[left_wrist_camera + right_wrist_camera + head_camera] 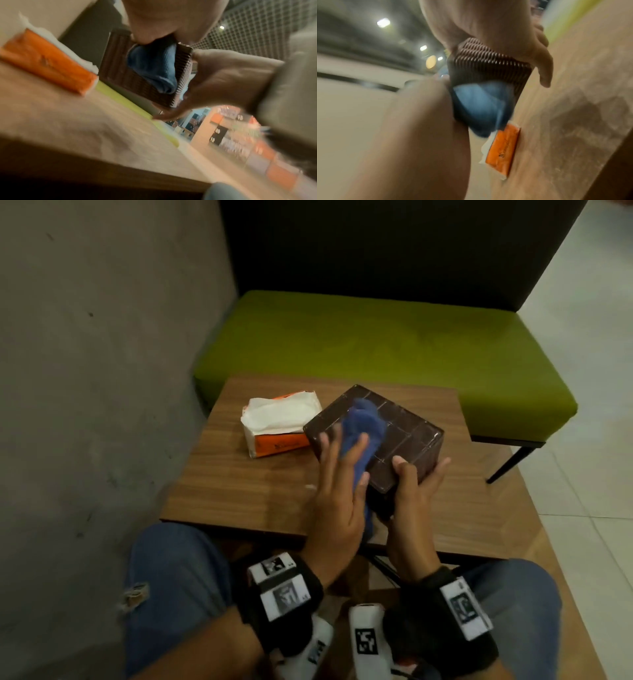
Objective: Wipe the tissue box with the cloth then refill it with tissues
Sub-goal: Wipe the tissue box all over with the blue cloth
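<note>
A dark brown tissue box point(407, 433) is held tilted just above the wooden table point(239, 484). My right hand point(421, 470) grips its near corner, thumb on top and fingers underneath. My left hand point(342, 446) presses a blue cloth point(363, 419) flat against the box's top with straight fingers; one end of the cloth hangs below the palm. In the left wrist view the cloth point(154, 67) drapes over the ribbed side of the box point(137, 83). The right wrist view shows the cloth point(481, 105) blurred against the box point(488, 65). An orange tissue pack point(281, 426) lies open on the table, left of the box.
A green bench point(376, 337) with a dark backrest stands behind the table. A grey concrete wall point(102, 337) runs along the left side. Bare tabletop lies to the left of my hands. My knees in blue jeans point(178, 577) are under the near edge.
</note>
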Demonstrator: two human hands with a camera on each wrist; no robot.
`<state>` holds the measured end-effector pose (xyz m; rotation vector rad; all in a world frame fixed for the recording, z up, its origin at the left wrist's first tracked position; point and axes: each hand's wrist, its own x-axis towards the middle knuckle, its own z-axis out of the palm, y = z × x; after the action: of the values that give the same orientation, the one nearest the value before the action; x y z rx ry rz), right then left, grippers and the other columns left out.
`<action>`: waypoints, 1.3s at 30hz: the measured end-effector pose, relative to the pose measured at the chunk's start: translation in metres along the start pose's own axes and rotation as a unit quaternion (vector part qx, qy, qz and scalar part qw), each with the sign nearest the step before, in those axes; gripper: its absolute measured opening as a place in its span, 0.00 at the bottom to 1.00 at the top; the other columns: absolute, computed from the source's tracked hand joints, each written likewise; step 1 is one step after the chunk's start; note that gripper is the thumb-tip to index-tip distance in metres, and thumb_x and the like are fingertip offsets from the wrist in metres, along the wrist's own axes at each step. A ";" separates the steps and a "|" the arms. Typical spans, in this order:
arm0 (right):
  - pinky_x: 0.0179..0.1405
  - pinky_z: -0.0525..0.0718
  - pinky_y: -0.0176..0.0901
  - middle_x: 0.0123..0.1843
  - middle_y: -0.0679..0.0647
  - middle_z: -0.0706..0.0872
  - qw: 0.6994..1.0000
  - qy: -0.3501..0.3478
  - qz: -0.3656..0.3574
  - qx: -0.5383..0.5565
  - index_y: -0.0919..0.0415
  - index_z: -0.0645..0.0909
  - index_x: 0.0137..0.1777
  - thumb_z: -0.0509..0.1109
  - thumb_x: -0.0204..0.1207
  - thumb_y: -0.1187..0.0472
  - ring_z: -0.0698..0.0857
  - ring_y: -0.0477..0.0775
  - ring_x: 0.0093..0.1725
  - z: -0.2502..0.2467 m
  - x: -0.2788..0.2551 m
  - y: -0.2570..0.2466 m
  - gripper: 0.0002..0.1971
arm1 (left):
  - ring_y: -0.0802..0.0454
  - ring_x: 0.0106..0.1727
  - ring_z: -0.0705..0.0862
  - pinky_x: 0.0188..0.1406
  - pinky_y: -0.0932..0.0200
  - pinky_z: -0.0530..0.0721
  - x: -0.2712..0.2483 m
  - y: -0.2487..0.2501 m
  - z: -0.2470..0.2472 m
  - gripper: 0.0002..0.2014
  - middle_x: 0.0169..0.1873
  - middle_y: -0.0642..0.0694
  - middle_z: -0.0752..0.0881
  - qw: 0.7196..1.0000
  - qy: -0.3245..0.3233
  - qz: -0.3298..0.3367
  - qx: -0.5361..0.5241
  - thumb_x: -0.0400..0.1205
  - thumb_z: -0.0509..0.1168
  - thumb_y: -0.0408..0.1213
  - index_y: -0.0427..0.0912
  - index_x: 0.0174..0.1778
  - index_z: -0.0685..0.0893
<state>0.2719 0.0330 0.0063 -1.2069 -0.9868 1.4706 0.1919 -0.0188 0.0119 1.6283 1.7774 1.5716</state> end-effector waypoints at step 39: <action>0.68 0.79 0.52 0.70 0.50 0.71 0.954 -0.152 -0.144 -0.216 0.30 0.60 0.77 0.75 0.58 0.35 0.75 0.48 0.70 -0.042 -0.010 0.004 0.45 | 0.59 0.57 0.81 0.60 0.61 0.77 0.061 -0.036 -0.056 0.16 0.55 0.47 0.85 0.994 -0.111 -0.006 -0.009 0.86 0.53 0.42 0.40 0.62 0.80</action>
<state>0.3130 0.0230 -0.0031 -1.0877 -1.6873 1.2618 0.1086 0.0105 0.0313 1.7054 1.6500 1.3381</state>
